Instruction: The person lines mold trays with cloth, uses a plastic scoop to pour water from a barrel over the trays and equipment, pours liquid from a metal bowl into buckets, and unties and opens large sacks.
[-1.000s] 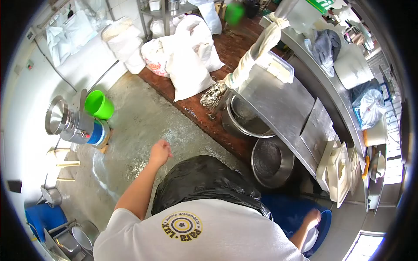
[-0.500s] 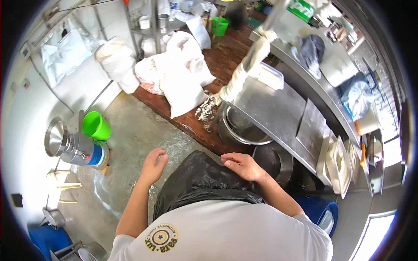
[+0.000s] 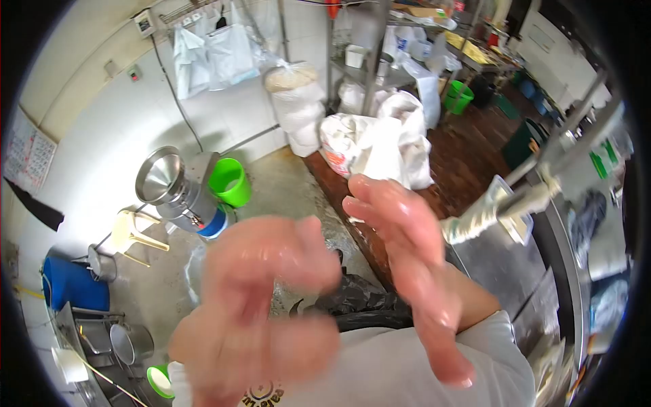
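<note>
Both hands are raised close to the camera, in front of my chest. My left hand [image 3: 251,261] is smeared by motion; its fingers and thumb curve with a gap between them, and nothing shows inside. My right hand [image 3: 415,251] is turned edge-on with its fingers stretched out, wet-looking and holding nothing. The hands are apart from each other. Below them a black plastic sheet [image 3: 359,298] covers my front like an apron, over a white shirt [image 3: 380,359]. Part of the sheet is hidden behind the hands.
White sacks [image 3: 386,146] stand on a brown floor platform [image 3: 468,146]. To the left are a metal machine with a funnel [image 3: 161,176], a green bucket [image 3: 230,183] and a cream stool [image 3: 135,232]. A steel table [image 3: 502,271] with a cloth-wrapped post [image 3: 475,226] is at right.
Both hands have risen from beside the black plastic sheet to close before the camera. The view has turned left and up, showing more wall and the far room.
</note>
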A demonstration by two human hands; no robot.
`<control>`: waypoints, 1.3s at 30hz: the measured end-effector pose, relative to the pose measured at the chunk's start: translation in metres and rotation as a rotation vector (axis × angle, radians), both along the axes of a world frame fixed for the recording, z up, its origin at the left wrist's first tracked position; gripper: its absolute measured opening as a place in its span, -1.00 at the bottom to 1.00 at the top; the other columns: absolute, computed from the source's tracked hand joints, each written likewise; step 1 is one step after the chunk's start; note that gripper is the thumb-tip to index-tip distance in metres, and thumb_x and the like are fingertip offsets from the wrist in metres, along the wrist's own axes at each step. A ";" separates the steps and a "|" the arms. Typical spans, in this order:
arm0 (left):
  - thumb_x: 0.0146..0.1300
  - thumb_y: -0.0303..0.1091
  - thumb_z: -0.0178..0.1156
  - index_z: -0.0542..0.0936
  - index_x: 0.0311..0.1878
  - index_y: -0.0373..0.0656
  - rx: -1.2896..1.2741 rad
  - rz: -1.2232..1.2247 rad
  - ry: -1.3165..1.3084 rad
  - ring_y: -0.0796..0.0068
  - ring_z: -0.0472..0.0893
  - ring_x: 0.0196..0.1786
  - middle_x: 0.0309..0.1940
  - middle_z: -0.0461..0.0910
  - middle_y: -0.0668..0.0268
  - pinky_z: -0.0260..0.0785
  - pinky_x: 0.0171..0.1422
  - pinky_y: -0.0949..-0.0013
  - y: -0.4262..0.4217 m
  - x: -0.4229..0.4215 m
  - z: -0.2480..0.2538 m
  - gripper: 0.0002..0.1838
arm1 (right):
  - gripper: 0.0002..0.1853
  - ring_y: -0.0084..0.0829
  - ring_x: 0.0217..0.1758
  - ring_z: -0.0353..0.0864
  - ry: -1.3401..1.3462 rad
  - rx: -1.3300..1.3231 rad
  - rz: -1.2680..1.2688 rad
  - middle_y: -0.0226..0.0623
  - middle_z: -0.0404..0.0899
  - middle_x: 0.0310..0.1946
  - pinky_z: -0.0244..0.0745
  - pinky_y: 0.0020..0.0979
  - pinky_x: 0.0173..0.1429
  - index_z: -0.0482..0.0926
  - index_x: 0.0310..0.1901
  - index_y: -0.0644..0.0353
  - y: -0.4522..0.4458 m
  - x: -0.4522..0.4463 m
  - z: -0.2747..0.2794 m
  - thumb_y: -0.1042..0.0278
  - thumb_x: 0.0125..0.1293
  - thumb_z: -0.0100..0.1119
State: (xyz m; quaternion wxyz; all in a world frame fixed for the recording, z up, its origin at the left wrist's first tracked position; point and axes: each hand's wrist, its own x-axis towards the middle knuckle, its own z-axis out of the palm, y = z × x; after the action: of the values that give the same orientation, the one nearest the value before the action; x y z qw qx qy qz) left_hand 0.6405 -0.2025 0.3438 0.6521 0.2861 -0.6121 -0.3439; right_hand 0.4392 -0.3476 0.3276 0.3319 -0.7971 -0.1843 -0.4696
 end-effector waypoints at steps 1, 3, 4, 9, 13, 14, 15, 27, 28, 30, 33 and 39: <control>0.40 0.57 -0.18 0.43 0.44 0.07 0.006 0.006 0.043 0.07 0.37 0.42 0.34 0.39 0.14 0.14 0.56 -0.20 -0.007 0.004 0.016 -0.13 | 0.36 0.16 0.66 0.03 -0.026 -0.007 0.031 0.27 -0.04 0.61 -0.10 0.27 0.61 0.19 0.54 0.36 -0.014 0.010 0.006 -0.85 0.05 -0.28; 0.41 0.54 -0.15 0.47 0.39 0.09 -0.043 0.028 0.053 0.10 0.37 0.39 0.30 0.40 0.17 0.17 0.52 -0.19 -0.030 0.011 0.034 -0.19 | 0.30 0.16 0.64 0.06 -0.059 -0.002 0.081 0.26 0.00 0.59 -0.07 0.26 0.60 0.22 0.52 0.34 -0.044 0.028 0.013 -0.79 0.09 -0.24; 0.41 0.53 -0.13 0.48 0.36 0.10 -0.059 0.040 0.057 0.12 0.37 0.37 0.28 0.40 0.18 0.19 0.50 -0.19 -0.044 0.014 0.040 -0.22 | 0.27 0.16 0.63 0.08 -0.072 0.000 0.099 0.26 0.01 0.58 -0.05 0.25 0.59 0.23 0.51 0.33 -0.061 0.037 0.017 -0.77 0.10 -0.22; 0.41 0.46 -0.06 0.57 0.21 0.16 -0.088 0.079 0.065 0.19 0.37 0.29 0.19 0.42 0.25 0.28 0.41 -0.16 -0.124 0.040 0.064 -0.35 | 0.12 0.15 0.56 0.17 -0.102 0.047 0.159 0.24 0.10 0.53 0.04 0.23 0.56 0.29 0.46 0.29 -0.147 0.078 0.035 -0.63 0.18 -0.13; 0.41 0.40 0.00 0.63 0.10 0.20 -0.088 0.087 0.072 0.25 0.38 0.23 0.12 0.43 0.31 0.35 0.33 -0.14 -0.181 0.066 0.077 -0.45 | 0.00 0.15 0.52 0.24 -0.104 0.082 0.177 0.23 0.16 0.50 0.10 0.22 0.53 0.34 0.41 0.26 -0.201 0.104 0.047 -0.52 0.24 -0.05; 0.41 0.38 0.01 0.65 0.07 0.22 -0.092 0.084 0.071 0.26 0.38 0.21 0.10 0.44 0.33 0.37 0.31 -0.14 -0.194 0.072 0.080 -0.47 | -0.03 0.15 0.50 0.26 -0.103 0.093 0.174 0.22 0.18 0.49 0.12 0.21 0.53 0.35 0.40 0.26 -0.214 0.110 0.048 -0.50 0.25 -0.03; 0.41 0.37 0.03 0.67 0.04 0.23 -0.096 0.075 0.079 0.27 0.38 0.20 0.09 0.44 0.34 0.38 0.29 -0.13 -0.208 0.079 0.081 -0.50 | -0.06 0.15 0.49 0.28 -0.097 0.099 0.170 0.22 0.20 0.48 0.14 0.21 0.52 0.36 0.39 0.25 -0.225 0.116 0.049 -0.47 0.27 -0.01; 0.41 0.20 0.20 0.87 -0.30 0.36 -0.098 -0.179 0.204 0.45 0.39 0.01 -0.13 0.48 0.52 0.60 0.06 -0.07 -0.366 0.245 0.063 -0.66 | -0.42 0.15 0.35 0.50 0.327 0.667 0.067 0.18 0.40 0.36 0.35 0.16 0.45 0.51 0.26 0.16 -0.361 0.175 0.013 -0.15 0.45 0.21; 0.42 0.22 0.19 0.83 -0.29 0.23 -0.108 -0.278 0.168 0.40 0.45 -0.08 -0.20 0.52 0.46 0.59 0.06 -0.07 -0.396 0.290 0.046 -0.61 | -0.45 0.15 0.33 0.51 0.427 0.762 0.021 0.18 0.41 0.35 0.36 0.15 0.44 0.52 0.25 0.15 -0.374 0.186 0.006 -0.12 0.47 0.23; 0.43 0.20 0.18 0.77 -0.21 -0.01 -0.038 -0.268 0.063 0.30 0.54 -0.18 -0.28 0.58 0.34 0.57 0.07 -0.01 -0.443 0.366 -0.002 -0.54 | -0.57 0.02 0.22 0.62 0.459 0.546 0.062 0.09 0.55 0.24 0.47 -0.01 0.31 0.68 0.07 0.18 -0.441 0.263 -0.020 -0.01 0.39 0.35; 0.45 -0.13 0.26 0.67 -0.10 -0.21 0.271 0.030 -0.265 0.26 0.61 -0.15 -0.27 0.63 0.25 0.48 0.02 0.18 -0.493 0.452 -0.093 -0.70 | -0.78 -0.06 0.04 0.71 0.958 0.428 -0.306 -0.04 0.72 -0.10 0.57 -0.20 0.07 0.71 -0.17 0.23 -0.495 0.333 -0.091 0.27 0.27 0.40; 0.30 -0.29 0.27 0.57 -0.32 -0.18 0.662 0.243 -0.643 -0.06 0.62 -0.11 -0.32 0.58 0.06 0.43 -0.02 -0.05 -0.541 0.509 -0.219 -0.83 | -0.84 0.05 -0.13 0.73 1.316 0.226 -0.499 0.02 0.72 -0.28 0.59 -0.08 0.04 0.72 -0.29 0.28 -0.561 0.388 -0.172 0.35 0.23 0.39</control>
State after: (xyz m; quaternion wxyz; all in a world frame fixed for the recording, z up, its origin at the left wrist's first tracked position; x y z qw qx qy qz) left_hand 1.1498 -0.7434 0.1247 0.3390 0.6401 -0.6023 -0.3356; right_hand 0.8268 -0.9089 0.1556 0.3376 -0.8942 0.2922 0.0310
